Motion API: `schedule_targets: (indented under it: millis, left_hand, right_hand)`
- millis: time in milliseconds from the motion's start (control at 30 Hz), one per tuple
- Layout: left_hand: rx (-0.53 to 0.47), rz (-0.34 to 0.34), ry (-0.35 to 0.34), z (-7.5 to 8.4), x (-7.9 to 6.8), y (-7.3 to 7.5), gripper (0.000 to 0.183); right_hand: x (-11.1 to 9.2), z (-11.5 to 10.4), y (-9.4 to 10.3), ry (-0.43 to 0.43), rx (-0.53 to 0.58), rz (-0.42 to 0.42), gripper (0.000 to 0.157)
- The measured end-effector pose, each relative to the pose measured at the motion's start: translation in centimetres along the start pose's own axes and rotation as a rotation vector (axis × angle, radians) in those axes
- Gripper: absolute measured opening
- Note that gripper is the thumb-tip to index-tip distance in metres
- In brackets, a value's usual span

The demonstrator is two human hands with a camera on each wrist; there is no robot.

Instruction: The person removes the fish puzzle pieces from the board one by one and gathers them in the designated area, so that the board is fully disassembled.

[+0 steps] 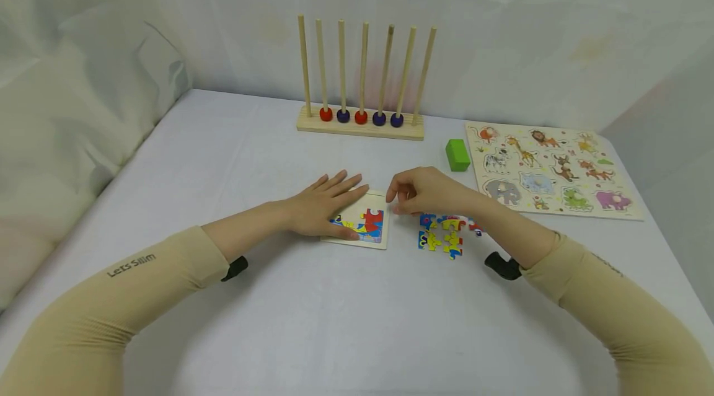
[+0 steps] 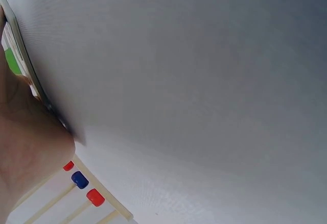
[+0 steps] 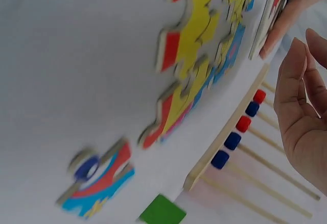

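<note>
My left hand [image 1: 323, 205] lies with spread fingers over a small wooden puzzle tray [image 1: 377, 200] and covers its left side. Inside the tray, joined jigsaw pieces [image 1: 372, 220] in red, blue and yellow show beside the thumb. Just right of the tray, my right hand [image 1: 429, 190] hovers with loosely bent fingers, thumb and fingertips near each other and nothing visible between them. Below it lies a partly joined cluster of yellow, red and blue jigsaw pieces [image 1: 434, 240]. A separate piece [image 3: 99, 180] with a dark blue round spot lies apart from the cluster in the right wrist view.
At the back stands a wooden rack [image 1: 359, 128] with tall pegs and several red and dark blue beads. A green block [image 1: 457, 155] sits right of it, beside a large animal peg puzzle board [image 1: 535, 160]. White cloth walls enclose the back and sides.
</note>
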State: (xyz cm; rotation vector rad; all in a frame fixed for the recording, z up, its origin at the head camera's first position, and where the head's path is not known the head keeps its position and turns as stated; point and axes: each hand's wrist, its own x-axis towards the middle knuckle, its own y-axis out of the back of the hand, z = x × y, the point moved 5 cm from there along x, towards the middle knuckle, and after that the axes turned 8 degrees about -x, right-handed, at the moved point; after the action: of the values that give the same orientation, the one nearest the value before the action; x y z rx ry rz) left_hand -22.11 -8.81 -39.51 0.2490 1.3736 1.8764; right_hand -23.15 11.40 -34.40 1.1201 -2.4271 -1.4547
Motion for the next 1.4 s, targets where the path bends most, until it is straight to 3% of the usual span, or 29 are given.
schedule_targets:
  millis: [267, 567, 1400]
  left_hand:
    - [0.009, 0.003, -0.011, 0.1, -0.1, 0.0, 0.095]
    - [0.002, 0.001, -0.002, 0.1, -0.1, 0.0, 0.095]
    - [0.005, 0.007, -0.011, 0.1, -0.1, 0.0, 0.096]
  right_hand:
    - [1.8, -1.2, -1.5, 0.024, -0.018, -0.065, 0.023]
    - [2.5, -2.2, -2.4, 0.027, -0.044, -0.131, 0.030]
    - [2.7, -1.9, -2.9, 0.072, -0.046, -0.071, 0.029]
